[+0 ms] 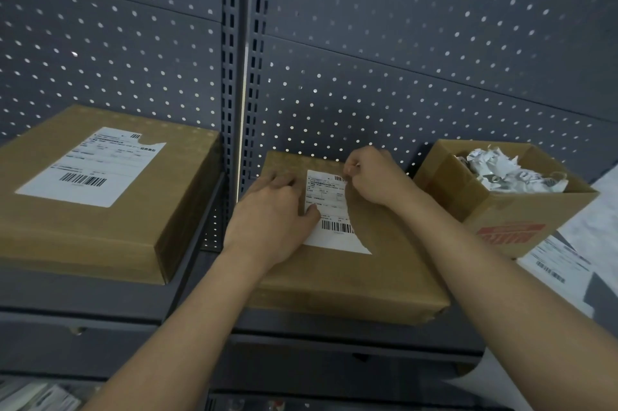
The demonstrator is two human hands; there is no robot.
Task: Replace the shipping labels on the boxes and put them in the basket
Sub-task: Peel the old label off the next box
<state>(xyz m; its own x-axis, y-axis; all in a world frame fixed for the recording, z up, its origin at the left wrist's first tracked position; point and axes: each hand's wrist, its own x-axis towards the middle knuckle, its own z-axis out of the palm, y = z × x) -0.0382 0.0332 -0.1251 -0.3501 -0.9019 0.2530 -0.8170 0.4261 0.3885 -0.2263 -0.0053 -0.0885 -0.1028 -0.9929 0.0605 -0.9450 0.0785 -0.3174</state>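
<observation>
A flat brown box point(361, 273) lies on the grey shelf in front of me, with a white shipping label point(331, 220) on its top. My left hand point(271, 213) rests flat on the box and presses the label's left edge with the thumb. At the label's upper right corner my right hand point(371, 176) pinches the paper, and the right side of the label is peeled off the cardboard. A second, larger brown box point(100, 220) sits to the left with a label point(93, 166) torn at its top right corner.
An open carton point(508, 210) at the right holds crumpled torn labels point(511, 170). Sheets of fresh labels point(561, 263) lie beside it at the far right. A grey pegboard wall point(368, 59) rises behind the shelf, split by a slotted upright point(240, 76).
</observation>
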